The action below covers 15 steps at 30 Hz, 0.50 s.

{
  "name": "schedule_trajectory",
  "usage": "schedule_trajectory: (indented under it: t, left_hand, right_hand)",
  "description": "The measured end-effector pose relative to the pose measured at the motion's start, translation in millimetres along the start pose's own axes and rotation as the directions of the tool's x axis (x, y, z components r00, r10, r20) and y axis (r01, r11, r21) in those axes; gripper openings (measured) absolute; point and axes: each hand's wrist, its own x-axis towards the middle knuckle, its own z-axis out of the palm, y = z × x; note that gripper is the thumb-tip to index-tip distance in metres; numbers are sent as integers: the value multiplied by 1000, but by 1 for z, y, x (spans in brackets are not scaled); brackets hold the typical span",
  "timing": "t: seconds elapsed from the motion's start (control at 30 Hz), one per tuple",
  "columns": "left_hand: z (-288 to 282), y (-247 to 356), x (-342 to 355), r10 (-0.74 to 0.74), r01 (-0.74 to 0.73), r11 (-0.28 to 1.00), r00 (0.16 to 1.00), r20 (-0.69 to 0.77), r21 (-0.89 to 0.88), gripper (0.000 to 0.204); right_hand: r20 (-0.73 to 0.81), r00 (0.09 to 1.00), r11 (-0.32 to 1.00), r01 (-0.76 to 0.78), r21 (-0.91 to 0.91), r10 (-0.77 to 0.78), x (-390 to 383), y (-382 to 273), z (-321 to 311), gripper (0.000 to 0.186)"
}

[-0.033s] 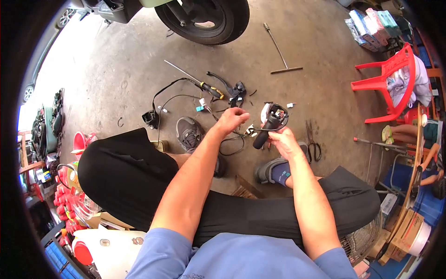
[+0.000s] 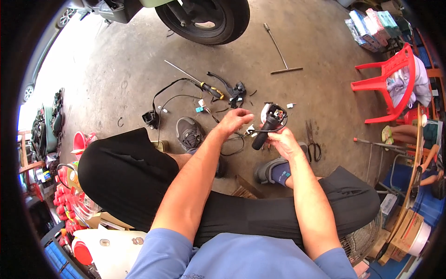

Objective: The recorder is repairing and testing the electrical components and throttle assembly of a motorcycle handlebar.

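We hold the black handlebar grip above the concrete floor, right hand fingers wrapped around it. Our left hand fingers pinch a thin black wire beside the grip, above our shoes.

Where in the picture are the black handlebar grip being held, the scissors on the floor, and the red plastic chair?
black handlebar grip (image 2: pixel 261 136), head view, middle of the rubber grip.
scissors (image 2: pixel 312 139), head view, the blades just above the black handles.
red plastic chair (image 2: pixel 383 83), head view, on the seat's front edge.
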Motion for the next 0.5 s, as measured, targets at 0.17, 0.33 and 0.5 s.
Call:
schedule_trajectory:
  t: [0.17,0.33,0.5]
  left_hand:
    - [29,9,-11,100,14,932,951,294,-363,86]
    - [50,1,-15,107,-66,938,989,104,-339,64]
    - [62,-32,-13,77,-35,919,993,93,-393,60]
  right_hand:
    - [161,982,993,-106,41,98,-4,-11,13,42]
    - [196,963,982,-186,-17,185,-1,0,9,42]
    - [-22,898,752,-382,-537,440,14,4,-12,36]
